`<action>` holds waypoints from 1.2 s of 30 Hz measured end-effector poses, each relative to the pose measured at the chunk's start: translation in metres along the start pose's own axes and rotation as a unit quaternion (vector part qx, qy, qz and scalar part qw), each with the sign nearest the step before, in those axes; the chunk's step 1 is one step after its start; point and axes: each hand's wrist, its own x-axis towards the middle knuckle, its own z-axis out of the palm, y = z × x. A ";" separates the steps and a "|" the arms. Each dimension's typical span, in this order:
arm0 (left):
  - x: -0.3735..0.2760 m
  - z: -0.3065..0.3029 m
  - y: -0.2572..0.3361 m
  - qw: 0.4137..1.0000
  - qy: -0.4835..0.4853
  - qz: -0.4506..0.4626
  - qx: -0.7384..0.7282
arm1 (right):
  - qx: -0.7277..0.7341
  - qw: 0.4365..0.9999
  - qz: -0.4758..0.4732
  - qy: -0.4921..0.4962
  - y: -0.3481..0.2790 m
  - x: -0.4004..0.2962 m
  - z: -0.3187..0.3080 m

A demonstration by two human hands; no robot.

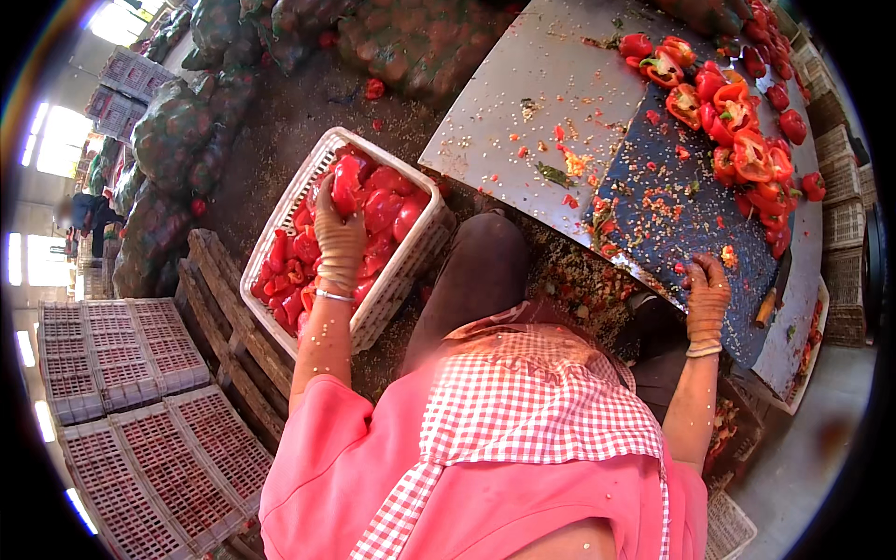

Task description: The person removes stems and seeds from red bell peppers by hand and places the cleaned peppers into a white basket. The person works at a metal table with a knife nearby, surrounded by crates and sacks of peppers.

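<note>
My left hand (341, 238), in a soiled glove, is over a white plastic crate (434, 203) heaped with red bell pepper pieces. Its fingers are around a large red pepper piece (346, 185) at the top of the heap; some fingertips are hidden. My right hand (707, 294), also gloved, is above the near edge of a blue mat (672, 189), with fingers loosely bent and nothing visible in them. Seeds and pepper scraps litter the mat. A knife with a wooden handle (766, 309) lies to the right of that hand. Halved red peppers (752, 155) are piled along the mat's far side.
The mat lies on a metal table (504, 133). Net sacks of peppers (175, 126) stand at left and at the back. Stacked plastic crates (119, 350) and a wooden pallet (238, 329) are at left. More crates (840, 203) line the right. A person (91, 213) is far left.
</note>
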 end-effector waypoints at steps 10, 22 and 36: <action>-0.031 -0.038 -0.072 0.956 -0.154 -0.098 0.229 | -0.087 0.995 0.026 -0.039 0.005 0.002 0.002; -0.033 0.065 -0.197 0.856 -0.194 -0.030 0.478 | -0.259 0.942 -0.141 0.159 -0.015 0.053 -0.026; 0.003 0.050 -0.059 0.888 -0.245 -0.025 0.389 | -0.636 0.759 -0.135 0.025 0.014 0.316 -0.096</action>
